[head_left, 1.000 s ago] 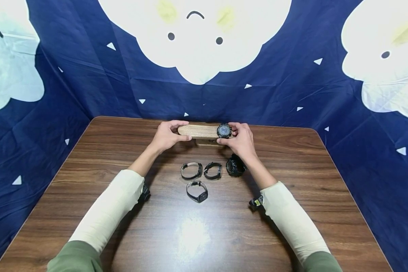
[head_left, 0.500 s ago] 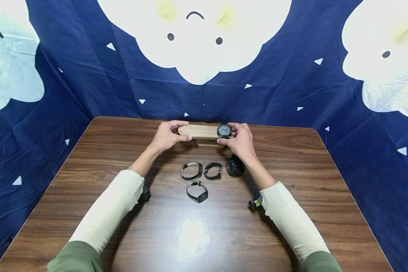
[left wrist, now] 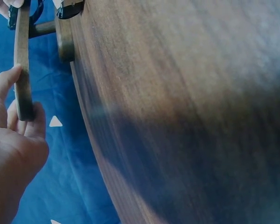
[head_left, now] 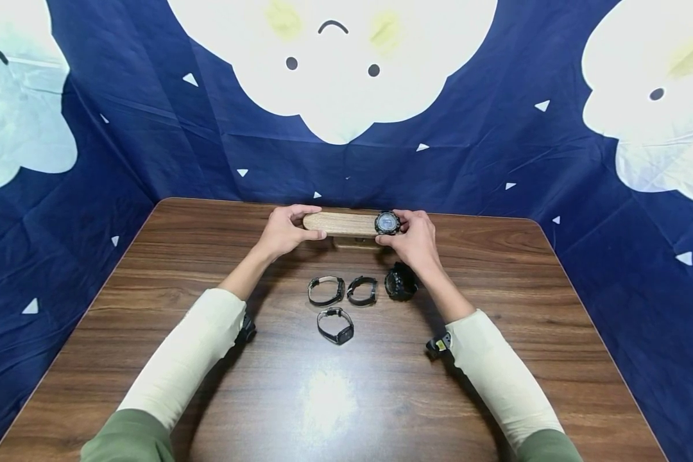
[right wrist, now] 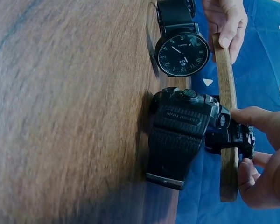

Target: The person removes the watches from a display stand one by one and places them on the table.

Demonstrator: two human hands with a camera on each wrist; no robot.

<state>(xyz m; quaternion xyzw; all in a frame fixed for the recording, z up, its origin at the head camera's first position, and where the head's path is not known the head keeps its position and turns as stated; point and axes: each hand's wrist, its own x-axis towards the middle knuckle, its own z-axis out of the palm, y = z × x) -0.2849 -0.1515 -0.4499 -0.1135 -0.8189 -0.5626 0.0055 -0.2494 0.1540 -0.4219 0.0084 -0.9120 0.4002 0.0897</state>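
Observation:
At the back of the table, a wooden watch stand (head_left: pixel 346 224) has a long bar raised over a base. My left hand (head_left: pixel 281 232) grips the bar's left end, thumb on the near side and fingers on the far side. Around the right part of the bar sits a black digital watch (head_left: pixel 387 222), its round grey display facing up. My right hand (head_left: pixel 414 239) pinches that watch at its sides, thumb nearest me. In the right wrist view the watch's strap (right wrist: pixel 217 140) passes below the bar (right wrist: pixel 228 175), whose end shows past it.
In front of the stand lie a chunky black watch (head_left: pixel 400 282), close by my right forearm, and two slimmer watches, one with its dark strap (head_left: pixel 362 300) towards me. A small square-faced watch (head_left: pixel 344 334) lies nearer. A blue patterned curtain (head_left: pixel 346 173) hangs behind the table.
My right hand and the black digital watch have shifted slightly to the right along the bar. The left hand keeps its grip on the bar's left end.

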